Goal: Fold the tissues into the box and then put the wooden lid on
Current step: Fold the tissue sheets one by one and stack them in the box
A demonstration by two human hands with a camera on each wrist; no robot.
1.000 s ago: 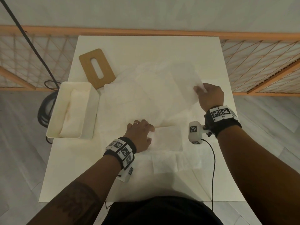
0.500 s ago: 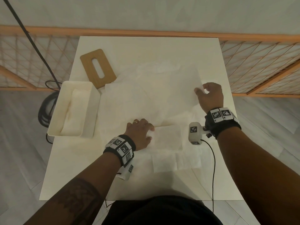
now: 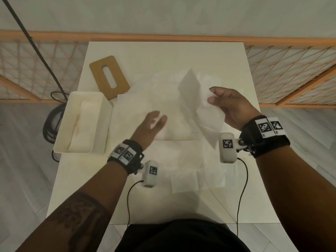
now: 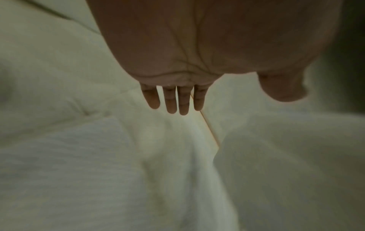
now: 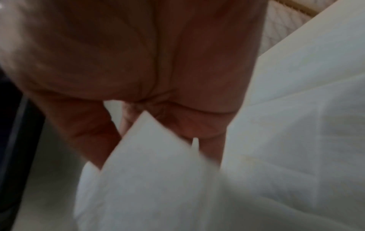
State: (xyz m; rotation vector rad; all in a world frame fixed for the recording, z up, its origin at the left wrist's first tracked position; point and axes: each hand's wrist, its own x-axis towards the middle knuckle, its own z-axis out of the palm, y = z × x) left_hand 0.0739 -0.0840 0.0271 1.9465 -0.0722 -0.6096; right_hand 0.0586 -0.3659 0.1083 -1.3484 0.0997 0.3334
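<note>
Table [image 3: 163, 57] far edge bare | right hand [image 3: 234, 108] grip pinching tissue [image 3: 205, 113] | left hand [image 3: 151, 126] spread

Left hand [image 3: 150, 127] reaches forward at frame centre, fingers straight; right hand [image 3: 231, 108], raised at centre right, thumb and fingers closed in a pinching grip.

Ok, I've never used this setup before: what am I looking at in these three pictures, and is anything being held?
There is no machine here: a person works with bare hands, wearing a camera on the head and one on each wrist. The big picture is the head view, looking down at a white table. On it lie spread tissues, an open white box at the left with some tissue inside, and the wooden lid beyond the box, not yet on. The other two pictures look along each palm. The right hand pinches a lifted tissue; the right wrist view shows it between the fingers. The left hand is flat over the tissues, fingers straight, holding nothing.
</note>
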